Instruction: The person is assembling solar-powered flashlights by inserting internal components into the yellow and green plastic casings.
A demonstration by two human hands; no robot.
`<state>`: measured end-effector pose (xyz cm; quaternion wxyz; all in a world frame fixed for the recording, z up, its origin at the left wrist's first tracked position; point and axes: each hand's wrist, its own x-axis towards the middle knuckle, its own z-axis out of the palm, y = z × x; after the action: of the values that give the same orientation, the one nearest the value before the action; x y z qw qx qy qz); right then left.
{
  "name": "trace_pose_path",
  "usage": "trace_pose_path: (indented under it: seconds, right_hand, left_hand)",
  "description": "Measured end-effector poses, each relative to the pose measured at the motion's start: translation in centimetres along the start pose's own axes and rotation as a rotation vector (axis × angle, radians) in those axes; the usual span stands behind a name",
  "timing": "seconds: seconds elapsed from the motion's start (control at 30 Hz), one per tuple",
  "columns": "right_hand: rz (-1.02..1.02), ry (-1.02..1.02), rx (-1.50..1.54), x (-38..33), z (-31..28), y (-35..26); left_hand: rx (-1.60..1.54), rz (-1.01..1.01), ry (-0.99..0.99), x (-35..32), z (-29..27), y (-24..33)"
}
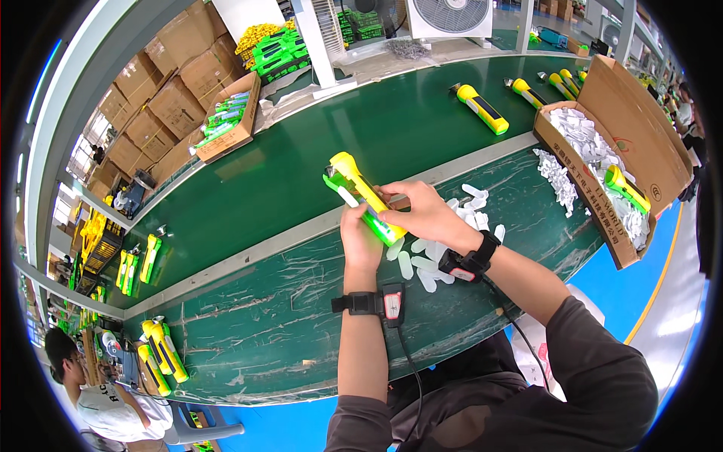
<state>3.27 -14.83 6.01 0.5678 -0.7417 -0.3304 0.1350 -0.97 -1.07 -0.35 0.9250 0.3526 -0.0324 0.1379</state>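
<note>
A yellow and bright green flashlight (348, 172) is held tilted above the bench, its head toward the far left. My left hand (361, 242) is closed round its lower side. From the right, my right hand (428, 214) has its thumb and fingers closed on the near end of the body; whether a small part is pinched there is hidden. Below and right of my hands lie several loose white translucent oval pieces (427, 280) on the worn green bench top (279, 328). A strap with a small box sits on each wrist.
A green conveyor belt (301, 143) carries several flashlights (482, 110) beyond a metal rail. At right, an open cardboard box (580, 172) holds white pieces and one flashlight (627, 190). More flashlights (164, 350) lie at the bench's left end, near another person (113, 403).
</note>
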Motion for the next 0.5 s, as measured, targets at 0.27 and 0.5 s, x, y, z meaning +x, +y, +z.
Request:
trace_pose_path:
  seconds: [0.27,0.5]
  right_hand:
    - [-0.065,0.142,-0.267,-0.5,1.0,0.2]
    - [-0.024,0.092,-0.167,-0.6,1.1,-0.2]
  left_hand:
    - [0.048,0.051,0.142,0.0,0.8,-0.3]
    - [0.116,0.052,0.177,0.0,0.6,-0.4]
